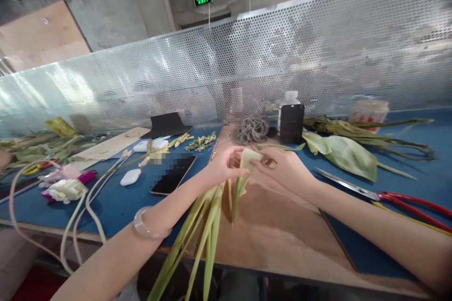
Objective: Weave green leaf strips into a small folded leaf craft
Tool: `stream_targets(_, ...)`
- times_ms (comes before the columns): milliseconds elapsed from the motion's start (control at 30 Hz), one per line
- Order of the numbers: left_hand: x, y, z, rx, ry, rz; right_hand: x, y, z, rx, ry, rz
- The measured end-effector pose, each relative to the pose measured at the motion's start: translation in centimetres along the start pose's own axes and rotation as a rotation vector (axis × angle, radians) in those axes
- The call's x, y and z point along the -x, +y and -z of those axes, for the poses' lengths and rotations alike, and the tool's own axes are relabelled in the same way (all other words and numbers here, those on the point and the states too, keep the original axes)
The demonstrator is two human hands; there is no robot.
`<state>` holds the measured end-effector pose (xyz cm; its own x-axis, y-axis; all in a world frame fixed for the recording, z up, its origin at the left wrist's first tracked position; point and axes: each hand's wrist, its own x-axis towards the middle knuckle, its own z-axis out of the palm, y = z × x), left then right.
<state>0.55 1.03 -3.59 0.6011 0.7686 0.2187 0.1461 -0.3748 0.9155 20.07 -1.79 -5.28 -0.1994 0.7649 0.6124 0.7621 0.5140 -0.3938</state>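
Note:
A pale green, folded-looking leaf piece stands up between my two hands above the brown board. My left hand has its fingers closed around the lower part of the leaf. Thumb and fingers of my right hand pinch its right edge; some fingertips are hidden. Long green leaf strips hang down from under my left hand, over the table's front edge. A narrower pointed strip hangs below the leaf piece. Whether these strips join the leaf piece is hidden by the fingers.
Red-handled scissors lie at right, below a broad green leaf. Behind my hands are grey cord and a phone leaning on a bottle. Left lie another phone, a white case and cables.

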Motion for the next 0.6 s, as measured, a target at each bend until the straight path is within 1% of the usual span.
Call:
stream_targets(100, -0.19, -0.1, 0.35, 0.043, 0.053, -0.008, -0.2, -0.17, 0.6, -0.066, -0.001, -0.087)
stream_targets(200, -0.11, 0.27, 0.62, 0.058, 0.08, 0.012, -0.22, -0.03, 0.57, -0.173, -0.014, -0.159)
stream_targets(300, 0.09, 0.6, 0.64, 0.076, 0.071, -0.038, -0.26, 0.15, 0.3, -0.401, -0.082, -0.244)
stream_targets(400, 0.18, 0.61, 0.58, -0.008, 0.069, -0.081, -0.34, 0.04, 0.19, -0.596, -0.155, -0.332)
stream_targets(500, 0.14, 0.41, 0.65, -0.067, 0.093, -0.09, -0.34, -0.31, 0.22, -0.661, -0.185, -0.354)
stream_targets(600, 0.12, 0.25, 0.79, -0.056, 0.078, -0.074, -0.2, -0.65, 0.26, -0.691, -0.176, -0.336)
